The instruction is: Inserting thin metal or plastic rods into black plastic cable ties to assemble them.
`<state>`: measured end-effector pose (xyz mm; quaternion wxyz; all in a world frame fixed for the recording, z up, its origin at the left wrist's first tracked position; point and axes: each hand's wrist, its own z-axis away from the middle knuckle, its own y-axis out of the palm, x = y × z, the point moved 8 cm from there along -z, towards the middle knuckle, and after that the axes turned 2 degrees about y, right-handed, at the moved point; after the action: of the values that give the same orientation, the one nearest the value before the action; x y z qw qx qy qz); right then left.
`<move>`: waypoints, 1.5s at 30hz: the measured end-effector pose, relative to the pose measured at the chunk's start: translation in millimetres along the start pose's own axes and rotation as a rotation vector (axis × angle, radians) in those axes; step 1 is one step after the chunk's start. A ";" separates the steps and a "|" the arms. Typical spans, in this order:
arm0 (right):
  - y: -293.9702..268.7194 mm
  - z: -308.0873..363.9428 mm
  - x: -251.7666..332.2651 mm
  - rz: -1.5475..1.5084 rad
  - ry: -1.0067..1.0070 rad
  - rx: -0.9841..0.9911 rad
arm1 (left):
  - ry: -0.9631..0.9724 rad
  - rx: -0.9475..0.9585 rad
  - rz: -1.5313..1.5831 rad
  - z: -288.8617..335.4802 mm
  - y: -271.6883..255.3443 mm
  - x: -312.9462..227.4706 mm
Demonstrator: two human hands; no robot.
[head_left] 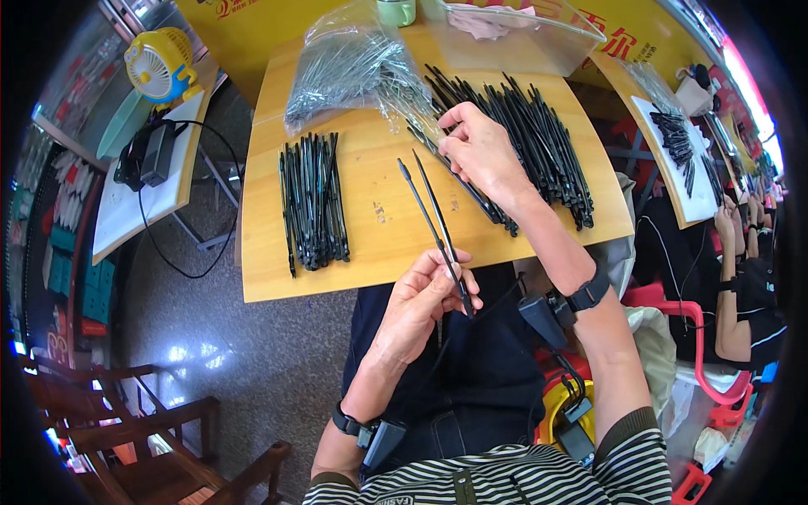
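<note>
My left hand (418, 305) is closed on two slim black rods (434, 206) just off the table's front edge. They stand up side by side, slightly spread at the top, and one has a thicker pointed tip. My right hand (484, 156) hangs over the table with thumb and fingers pinched, beside some thin clear plastic strips (410, 103). What it pinches, if anything, cannot be made out. Under and beside that hand lies a large pile of black rods (539, 143). A second, neater bundle of black rods (315, 202) lies at the left.
A clear plastic bag (349, 63) full of thin transparent strips lies at the back of the wooden table (379, 244). Behind it stand a green cup (396, 12) and a clear bin (513, 42). A yellow fan (158, 63) is at left; a co-worker's arm (730, 278) shows at right.
</note>
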<state>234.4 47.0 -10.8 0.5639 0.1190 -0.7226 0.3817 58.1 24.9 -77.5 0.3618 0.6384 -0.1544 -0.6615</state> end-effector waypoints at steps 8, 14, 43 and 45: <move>-2.2 5.3 3.8 -0.052 0.083 -0.053 | 0.014 0.002 -0.022 -1.9 2.5 -0.8; 8.8 0.8 -18.6 -0.286 0.188 -0.013 | 0.006 0.008 -0.024 -2.7 1.9 2.9; -10.1 123.7 -20.4 -0.255 0.268 0.341 | 0.064 0.038 -0.054 24.6 17.8 0.4; -15.5 138.7 -21.1 -0.235 0.274 0.313 | 0.080 0.051 -0.041 25.9 23.8 0.3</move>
<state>150.4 -64.1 -33.5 0.6717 0.2353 -0.5526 0.4337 40.0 1.5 -58.3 0.3376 0.6766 -0.1434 -0.6386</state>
